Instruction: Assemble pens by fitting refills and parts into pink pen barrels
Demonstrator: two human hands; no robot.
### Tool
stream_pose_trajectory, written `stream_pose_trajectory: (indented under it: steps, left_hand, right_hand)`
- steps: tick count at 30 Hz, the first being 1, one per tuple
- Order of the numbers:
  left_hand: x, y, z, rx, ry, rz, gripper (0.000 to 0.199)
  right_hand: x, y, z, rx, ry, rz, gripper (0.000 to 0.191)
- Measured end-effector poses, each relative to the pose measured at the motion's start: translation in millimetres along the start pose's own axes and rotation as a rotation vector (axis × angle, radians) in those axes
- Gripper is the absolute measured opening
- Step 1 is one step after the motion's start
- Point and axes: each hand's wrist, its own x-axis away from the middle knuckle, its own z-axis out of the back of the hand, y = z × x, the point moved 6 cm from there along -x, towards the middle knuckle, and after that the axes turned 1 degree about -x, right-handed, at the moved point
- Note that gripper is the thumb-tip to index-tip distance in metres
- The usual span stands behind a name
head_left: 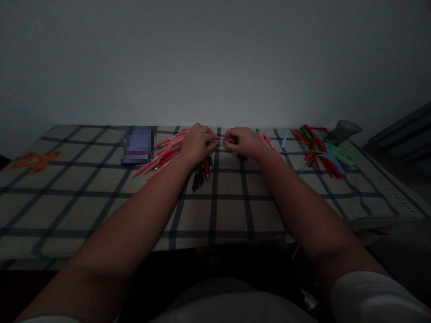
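Observation:
My left hand (198, 144) and my right hand (243, 141) are close together near the back of the table, fingertips pinched on a small pale piece (221, 140) between them. It is too small and dark to name. Pink and red pens (164, 154) lie in a pile left of my left hand, partly hidden by it. Black pens (198, 177) and a red one lie just below that hand. Beyond my right wrist are a few pink pens (266, 140), and a dark object (241, 156) lies under the hand.
A checked cloth (229, 215) covers the table. A blurred purple packet (137, 147) lies at left, an orange item (36, 161) farther left. At right are a light blue strip (285, 139), coloured strips (318, 150) and a tipped clear cup (344, 131). A wall rises behind.

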Motion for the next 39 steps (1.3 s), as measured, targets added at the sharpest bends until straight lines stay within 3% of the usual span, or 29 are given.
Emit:
stream_pose_trajectory:
  steps: [6, 14, 22, 26, 34, 39]
  left_hand:
    - [-0.1, 2.3, -0.2, -0.009, -0.006, -0.024, 0.017]
    - [1.2, -0.6, 4.5, -0.009, 0.041, 0.055, 0.020]
    - [2.1, -4.8, 10.0, -0.005, 0.094, 0.110, 0.022]
    - [2.1, -4.3, 10.4, -0.003, 0.109, 0.093, 0.022]
    - [-0.1, 2.8, 8.5, -0.046, -0.038, 0.089, 0.024]
    - [-0.2, 5.4, 6.7, -0.038, -0.049, 0.056, 0.024]
  right_hand:
    - [-1.8, 1.2, -3.4, -0.031, 0.008, 0.009, 0.022]
    - [-0.6, 1.1, -0.5, -0.025, 0.040, 0.047, 0.028]
    - [2.0, 14.1, 11.7, 0.026, 0.107, -0.082, 0.034]
    - [1.2, 14.1, 11.3, 0.026, 0.105, -0.045, 0.032]
    - [-2.3, 8.5, 3.5, -0.010, 0.113, 0.055, 0.026]
    - [-3.0, 2.3, 0.5, -0.013, 0.061, 0.057, 0.020]
